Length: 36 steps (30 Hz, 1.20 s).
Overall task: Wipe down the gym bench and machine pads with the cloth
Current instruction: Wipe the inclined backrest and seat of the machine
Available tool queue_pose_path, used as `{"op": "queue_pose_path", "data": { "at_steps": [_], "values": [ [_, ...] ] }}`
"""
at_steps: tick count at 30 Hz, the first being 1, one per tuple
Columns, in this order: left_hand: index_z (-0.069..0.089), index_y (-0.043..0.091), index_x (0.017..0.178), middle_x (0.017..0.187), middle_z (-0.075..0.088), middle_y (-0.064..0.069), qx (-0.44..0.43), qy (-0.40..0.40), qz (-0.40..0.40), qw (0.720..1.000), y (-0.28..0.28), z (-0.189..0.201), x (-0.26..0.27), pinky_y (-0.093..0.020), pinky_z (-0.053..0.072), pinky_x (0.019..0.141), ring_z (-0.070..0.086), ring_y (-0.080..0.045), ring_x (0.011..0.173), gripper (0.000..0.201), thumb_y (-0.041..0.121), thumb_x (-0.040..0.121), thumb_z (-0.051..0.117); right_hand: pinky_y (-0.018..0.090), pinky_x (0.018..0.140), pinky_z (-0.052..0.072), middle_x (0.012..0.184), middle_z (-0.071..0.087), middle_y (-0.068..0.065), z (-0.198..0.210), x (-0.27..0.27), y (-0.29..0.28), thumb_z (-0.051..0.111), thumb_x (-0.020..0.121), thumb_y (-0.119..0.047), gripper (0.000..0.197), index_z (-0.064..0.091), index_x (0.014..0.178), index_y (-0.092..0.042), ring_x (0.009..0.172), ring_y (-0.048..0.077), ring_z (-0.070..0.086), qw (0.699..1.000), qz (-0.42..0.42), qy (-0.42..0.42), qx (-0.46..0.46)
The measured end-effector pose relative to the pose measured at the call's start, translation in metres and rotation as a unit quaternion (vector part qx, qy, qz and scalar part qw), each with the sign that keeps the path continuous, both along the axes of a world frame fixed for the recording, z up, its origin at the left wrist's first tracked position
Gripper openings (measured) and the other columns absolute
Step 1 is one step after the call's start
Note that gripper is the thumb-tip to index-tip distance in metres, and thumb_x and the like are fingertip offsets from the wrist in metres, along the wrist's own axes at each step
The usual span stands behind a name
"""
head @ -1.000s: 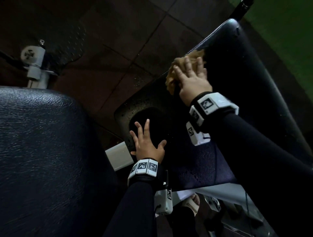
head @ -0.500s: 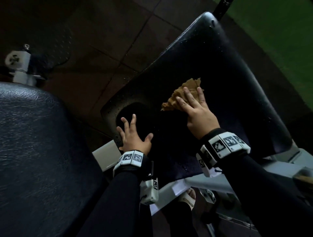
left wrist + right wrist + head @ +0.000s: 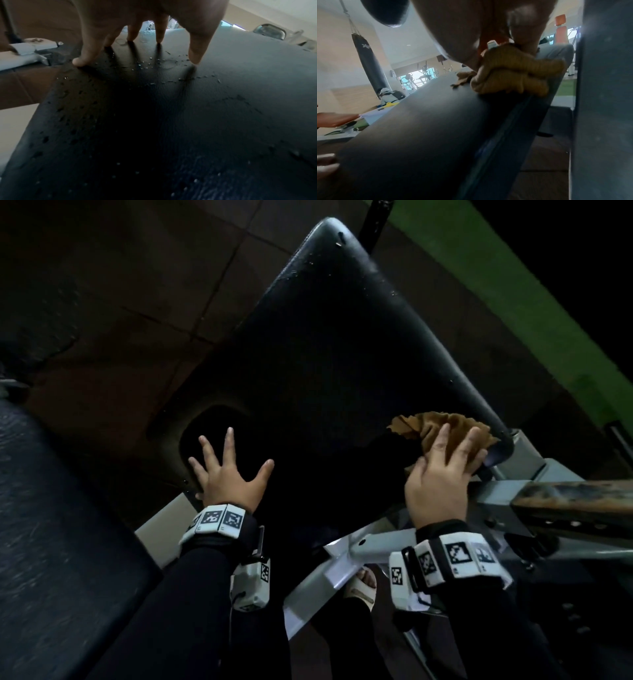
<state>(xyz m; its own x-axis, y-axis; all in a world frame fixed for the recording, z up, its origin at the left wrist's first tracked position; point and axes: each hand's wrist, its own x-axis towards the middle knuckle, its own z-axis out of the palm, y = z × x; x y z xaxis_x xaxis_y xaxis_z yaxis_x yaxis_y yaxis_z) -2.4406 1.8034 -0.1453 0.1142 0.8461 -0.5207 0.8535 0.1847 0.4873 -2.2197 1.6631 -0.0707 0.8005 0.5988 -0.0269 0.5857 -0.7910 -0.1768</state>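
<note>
A black bench pad (image 3: 342, 354) fills the middle of the head view. My left hand (image 3: 231, 474) lies flat on its near left corner with fingers spread, holding nothing. In the left wrist view the fingertips (image 3: 193, 58) touch the pad (image 3: 171, 121), which is dotted with water droplets. My right hand (image 3: 442, 470) presses a crumpled tan cloth (image 3: 442, 422) onto the pad's near right corner, its fingers laid over the cloth at the edge. Seen from the right wrist, the cloth (image 3: 513, 75) sits bunched under the hand (image 3: 471, 33) on the pad's rim (image 3: 419, 128).
A second black pad (image 3: 61, 525) lies at the left. The grey metal frame (image 3: 513, 491) and a rusty bar (image 3: 575, 494) run under my right hand. A sandalled foot (image 3: 363, 583) stands below. Green turf (image 3: 513, 302) borders the dark tiled floor. A punching bag (image 3: 368, 58) hangs behind.
My right hand has dragged the cloth from the far end of the pad toward me and to the near right corner. My left hand has stayed flat on the near left corner.
</note>
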Motion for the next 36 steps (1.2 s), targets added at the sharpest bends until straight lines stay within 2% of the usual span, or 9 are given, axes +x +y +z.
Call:
{"op": "queue_pose_path", "data": {
  "at_steps": [4,7,13,16,18,22,25,28,36],
  "values": [
    [0.002,0.051,0.146,0.158,-0.017,0.007,-0.019,0.001,-0.020,1.000,0.001,-0.003,-0.003,-0.063,0.018,0.109,-0.015,-0.030,0.145,0.096,0.069,0.072,0.060,0.048,0.116,-0.007,0.156,-0.016,0.013,-0.015,-0.005,-0.005,0.037,0.096,-0.044,0.062,0.009,0.149,-0.032,0.141,0.037,-0.018,1.000,-0.007,0.011,-0.006],
    [0.003,0.051,0.146,0.159,-0.016,0.005,-0.018,-0.006,-0.015,1.000,0.001,-0.004,-0.003,-0.062,0.017,0.110,-0.014,-0.032,0.145,0.097,0.068,0.071,0.063,0.045,0.116,-0.007,0.158,-0.011,0.003,-0.019,0.005,-0.006,0.036,0.094,-0.053,0.055,0.016,0.145,-0.045,0.143,0.030,-0.018,0.999,0.015,0.000,0.028],
    [0.004,0.050,0.146,0.159,-0.015,0.005,-0.011,-0.012,-0.011,1.000,0.001,-0.009,-0.002,-0.062,0.016,0.109,-0.014,-0.034,0.144,0.098,0.067,0.070,0.064,0.051,0.115,0.018,0.147,0.037,0.011,-0.022,0.018,0.008,0.057,0.091,-0.030,0.033,0.063,0.123,-0.022,0.141,0.038,0.019,0.985,0.008,-0.056,0.164],
    [0.005,0.050,0.146,0.159,-0.014,0.004,-0.009,-0.019,-0.007,1.000,0.000,-0.010,-0.003,-0.061,0.015,0.110,-0.014,-0.034,0.144,0.099,0.067,0.069,0.065,0.048,0.115,0.019,0.141,0.045,0.014,-0.016,0.022,0.016,0.055,0.089,-0.005,0.027,0.067,0.113,-0.008,0.138,0.037,0.027,0.975,0.018,-0.038,0.219],
    [0.004,0.051,0.146,0.159,-0.015,0.005,-0.010,-0.019,-0.008,1.000,0.000,-0.011,-0.003,-0.062,0.016,0.110,-0.014,-0.034,0.144,0.099,0.067,0.069,0.065,0.047,0.114,0.023,0.139,0.047,0.017,-0.008,0.027,0.018,0.052,0.088,0.001,0.027,0.066,0.110,-0.003,0.136,0.038,0.031,0.969,0.003,-0.050,0.241],
    [0.003,0.052,0.145,0.158,-0.018,0.007,-0.018,-0.021,-0.008,1.000,0.000,-0.011,-0.003,-0.066,0.017,0.109,-0.017,-0.031,0.144,0.099,0.066,0.070,0.065,0.042,0.117,0.017,0.145,0.037,0.015,0.005,0.047,0.014,0.046,0.093,-0.005,0.029,0.061,0.118,-0.005,0.140,0.037,0.021,0.958,-0.112,-0.116,0.236],
    [0.001,0.052,0.145,0.157,-0.020,0.008,-0.021,-0.021,-0.013,0.999,0.000,-0.011,-0.004,-0.067,0.017,0.109,-0.018,-0.030,0.144,0.099,0.065,0.071,0.065,0.044,0.117,0.006,0.153,0.020,0.017,0.000,0.050,0.017,0.039,0.097,-0.020,0.041,0.046,0.135,-0.006,0.143,0.038,0.006,0.970,-0.185,-0.062,0.147],
    [0.000,0.054,0.144,0.157,-0.020,0.010,-0.023,-0.020,-0.014,0.999,0.000,-0.012,-0.004,-0.068,0.017,0.108,-0.018,-0.030,0.144,0.098,0.065,0.070,0.064,0.051,0.115,0.007,0.157,0.009,0.014,-0.010,0.045,0.020,0.034,0.097,-0.038,0.057,0.025,0.147,-0.011,0.144,0.038,0.001,0.979,-0.190,-0.054,0.048],
    [0.006,0.050,0.145,0.158,-0.015,0.009,-0.018,-0.013,-0.009,1.000,0.002,-0.009,-0.003,-0.069,0.020,0.105,-0.014,-0.030,0.145,0.096,0.059,0.072,0.069,0.052,0.114,0.005,0.151,0.027,0.013,0.004,0.095,0.036,0.026,0.099,-0.042,0.049,0.038,0.141,-0.019,0.139,0.038,0.017,0.958,-0.286,-0.002,0.011]
  ]
}}
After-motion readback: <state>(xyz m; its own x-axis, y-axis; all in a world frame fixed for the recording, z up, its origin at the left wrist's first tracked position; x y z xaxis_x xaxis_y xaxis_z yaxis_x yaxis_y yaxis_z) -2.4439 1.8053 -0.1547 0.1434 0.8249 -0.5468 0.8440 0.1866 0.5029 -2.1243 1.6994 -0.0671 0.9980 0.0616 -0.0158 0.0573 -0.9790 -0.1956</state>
